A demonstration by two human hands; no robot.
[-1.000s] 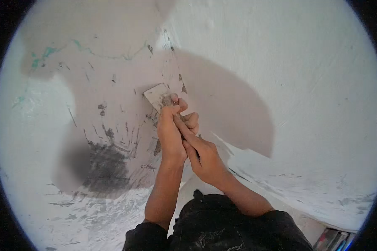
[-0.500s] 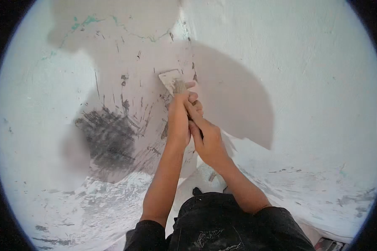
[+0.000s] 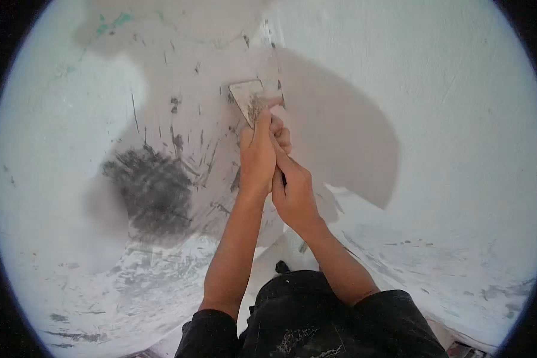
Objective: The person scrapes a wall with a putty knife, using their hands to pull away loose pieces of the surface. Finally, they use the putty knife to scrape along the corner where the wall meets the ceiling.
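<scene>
A scraper (image 3: 246, 95) with a wide, flat, plaster-smeared blade lies against the wall (image 3: 459, 119), its blade edge pointing up. My left hand (image 3: 258, 156) is closed on the scraper near the blade, the thumb pointing up along it. Just below and to the right, my right hand (image 3: 295, 186) wraps the lower part of the tool, its fingers overlapping my left hand. Most of the handle is hidden by both hands. Thin dark marks and chips surround the blade on the wall.
Left of my forearms is a large dark grey patch (image 3: 155, 194) of rough wall with scratches around it. Greenish spots (image 3: 114, 22) show at upper left. A wall corner runs upward beside the blade. My shadow falls across the wall. One dark shoe (image 3: 281, 267) shows below.
Both hands and the scraper have slid a short way up the wall together. The blade now sits higher, and the grip looks the same.
</scene>
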